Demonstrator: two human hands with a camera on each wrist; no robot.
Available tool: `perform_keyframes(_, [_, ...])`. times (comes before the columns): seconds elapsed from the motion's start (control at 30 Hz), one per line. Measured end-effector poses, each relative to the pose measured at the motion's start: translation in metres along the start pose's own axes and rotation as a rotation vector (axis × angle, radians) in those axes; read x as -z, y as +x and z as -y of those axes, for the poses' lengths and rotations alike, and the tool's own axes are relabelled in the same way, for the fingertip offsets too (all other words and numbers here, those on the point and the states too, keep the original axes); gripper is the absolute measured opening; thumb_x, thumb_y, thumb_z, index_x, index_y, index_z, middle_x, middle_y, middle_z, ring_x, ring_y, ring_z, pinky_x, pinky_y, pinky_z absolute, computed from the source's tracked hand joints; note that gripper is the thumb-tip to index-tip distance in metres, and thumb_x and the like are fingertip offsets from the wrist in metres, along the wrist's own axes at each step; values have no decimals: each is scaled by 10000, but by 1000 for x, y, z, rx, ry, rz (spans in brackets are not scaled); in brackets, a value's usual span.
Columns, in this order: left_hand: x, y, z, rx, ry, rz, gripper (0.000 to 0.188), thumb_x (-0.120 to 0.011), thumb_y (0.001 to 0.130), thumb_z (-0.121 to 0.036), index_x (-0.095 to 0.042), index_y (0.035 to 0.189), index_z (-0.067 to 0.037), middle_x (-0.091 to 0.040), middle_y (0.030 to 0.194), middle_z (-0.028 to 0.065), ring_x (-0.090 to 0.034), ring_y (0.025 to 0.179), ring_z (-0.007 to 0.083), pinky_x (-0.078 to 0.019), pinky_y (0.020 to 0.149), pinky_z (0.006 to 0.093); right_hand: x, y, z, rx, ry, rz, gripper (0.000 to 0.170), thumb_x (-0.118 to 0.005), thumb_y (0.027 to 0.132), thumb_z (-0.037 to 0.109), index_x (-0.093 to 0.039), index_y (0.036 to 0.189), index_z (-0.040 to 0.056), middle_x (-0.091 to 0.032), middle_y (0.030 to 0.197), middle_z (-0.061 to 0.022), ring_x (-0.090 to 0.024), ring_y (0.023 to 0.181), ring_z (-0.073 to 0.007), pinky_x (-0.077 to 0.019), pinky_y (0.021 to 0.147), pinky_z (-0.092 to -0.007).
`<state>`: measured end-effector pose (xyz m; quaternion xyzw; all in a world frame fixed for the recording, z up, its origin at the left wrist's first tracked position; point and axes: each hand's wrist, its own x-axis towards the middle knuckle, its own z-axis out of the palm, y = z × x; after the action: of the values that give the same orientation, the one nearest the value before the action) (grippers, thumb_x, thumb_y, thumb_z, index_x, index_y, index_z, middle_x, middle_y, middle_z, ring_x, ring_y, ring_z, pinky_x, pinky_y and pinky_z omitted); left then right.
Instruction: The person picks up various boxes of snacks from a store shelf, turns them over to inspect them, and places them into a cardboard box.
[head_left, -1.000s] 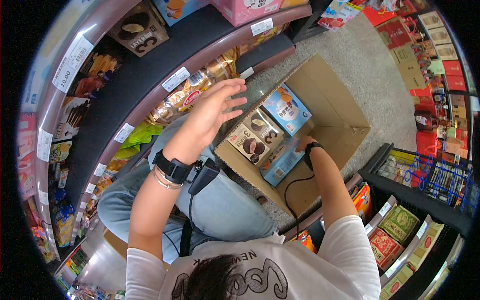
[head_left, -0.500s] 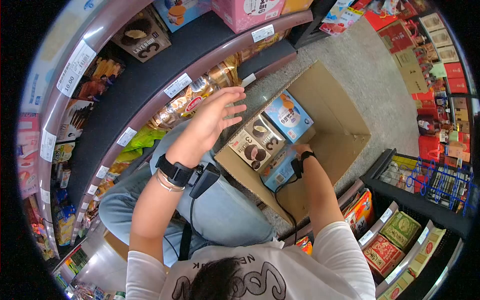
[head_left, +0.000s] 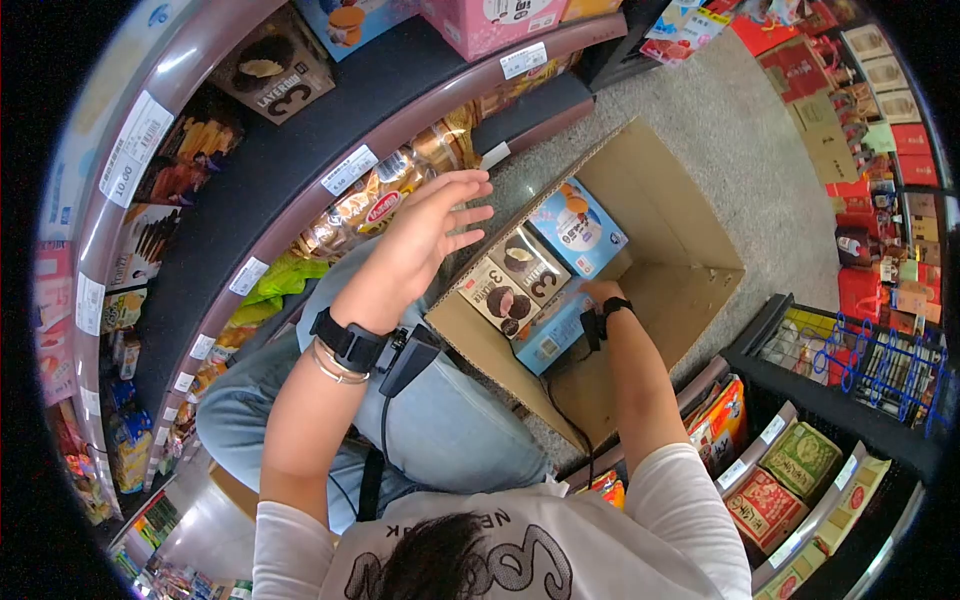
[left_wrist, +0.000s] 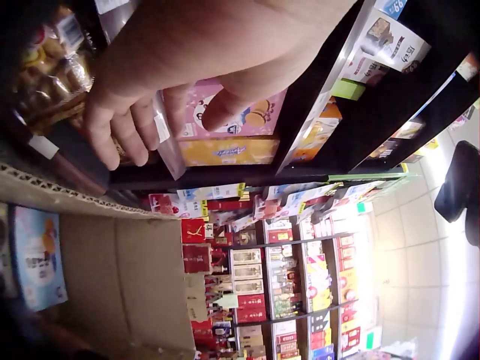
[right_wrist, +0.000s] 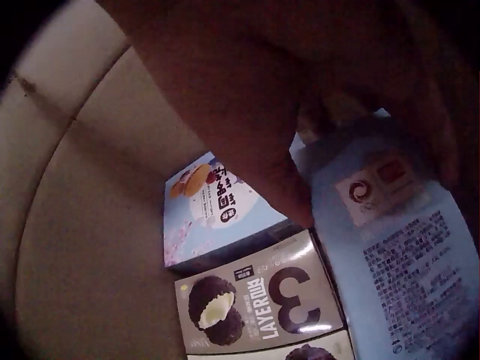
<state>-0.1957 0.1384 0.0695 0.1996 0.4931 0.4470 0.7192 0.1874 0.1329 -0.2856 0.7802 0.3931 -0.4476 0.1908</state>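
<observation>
In the head view my right hand [head_left: 600, 290] reaches into a cardboard box [head_left: 690, 235] on the floor. There it grips a light-blue snack box [head_left: 550, 340]; the right wrist view shows thumb and fingers on either side of that box's [right_wrist: 405, 277] upper end. Beside it lie a brown "Layer" snack box [head_left: 536, 262], a cream one [head_left: 496, 288] with a chocolate picture, and a second blue box [head_left: 577, 227]. My left hand [head_left: 425, 225] is raised near the carton's left rim, fingers extended, holding nothing.
A curved shelf [head_left: 300, 160] with price tags and packaged snacks runs along the left. Dark racks with green and red packs [head_left: 800, 452] stand at lower right. Grey floor [head_left: 680, 105] lies beyond the carton. A dark cable runs from the right wrist over the carton's near edge.
My right hand and the blue box it holds have shifted slightly within the carton, next to the brown and cream boxes. The left hand has stayed nearly still.
</observation>
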Motion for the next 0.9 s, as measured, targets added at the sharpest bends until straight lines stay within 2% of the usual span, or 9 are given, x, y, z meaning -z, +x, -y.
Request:
perform_keyframes(0.13, [-1,-1,0,-2,-4,0,316,-502,945,-238,-543,1208,-67,-570,1202,77,-571,1044,201,-457,887,352,4,-18,11,36,30,-78,564,-654,677,526,-693,928,23,-695,895,-135,-680,821,-249,-516,787,-368])
perform_keyframes(0.23, [0,-1,0,-8,-6,9,317,-502,945,-241,-542,1207,-68,-571,1198,80,-572,1035,200,-458,884,351,22,-66,29,-38,122,-63,618,-686,651,511,-672,961,-24,-680,962,-169,-676,855,-261,-520,777,-367])
perform_keyframes(0.33, [3,1,3,-4,-15,9,317,-501,945,-242,-540,1206,-67,-569,1197,82,-573,1030,199,-459,878,350,-2,-3,2,-54,232,-76,466,-746,692,354,-644,984,6,-629,818,-110,-575,594,-236,-458,500,-351])
perform_keyframes(0.43, [5,3,4,-3,-32,9,319,-499,944,-240,-535,1208,-65,-561,1202,82,-571,1031,202,-459,872,351,16,-30,10,-83,489,92,477,-710,730,350,-629,1069,24,-635,873,-119,-582,628,-268,-480,568,-364])
perform_keyframes(0.5, [6,5,5,-3,-46,6,323,-498,943,-243,-531,1209,-63,-556,1206,83,-565,1038,209,-456,874,359,-7,36,-15,-6,637,51,446,-687,749,317,-629,1083,28,-640,916,-137,-597,678,-267,-482,618,-368])
perform_keyframes(0.57, [4,4,4,5,-28,-11,329,-501,941,-253,-528,1211,-66,-549,1213,84,-554,1054,216,-448,884,365,-3,64,-23,165,490,-59,429,-677,758,290,-626,1089,22,-646,929,-147,-607,723,-258,-483,664,-370])
perform_keyframes(0.73, [12,6,9,15,-17,-36,333,-516,926,-287,-538,1199,-97,-545,1197,63,-540,1054,209,-419,900,373,65,-67,51,280,520,-515,434,-647,732,333,-674,1002,-5,-652,1028,-224,-635,987,-326,-478,846,-384])
perform_keyframes(0.83, [18,4,10,8,0,-70,365,-530,915,-306,-525,1216,-98,-538,1233,70,-534,1076,222,-425,908,384,108,-101,84,453,604,-602,339,-655,761,261,-672,969,-6,-686,960,-162,-666,876,-262,-500,780,-355])
perform_keyframes(0.9, [19,2,9,-19,-8,-93,365,-537,908,-313,-529,1208,-105,-541,1232,67,-534,1075,222,-421,910,393,133,-164,112,684,776,-592,247,-645,792,197,-665,947,6,-689,898,-116,-653,804,-189,-501,721,-311])
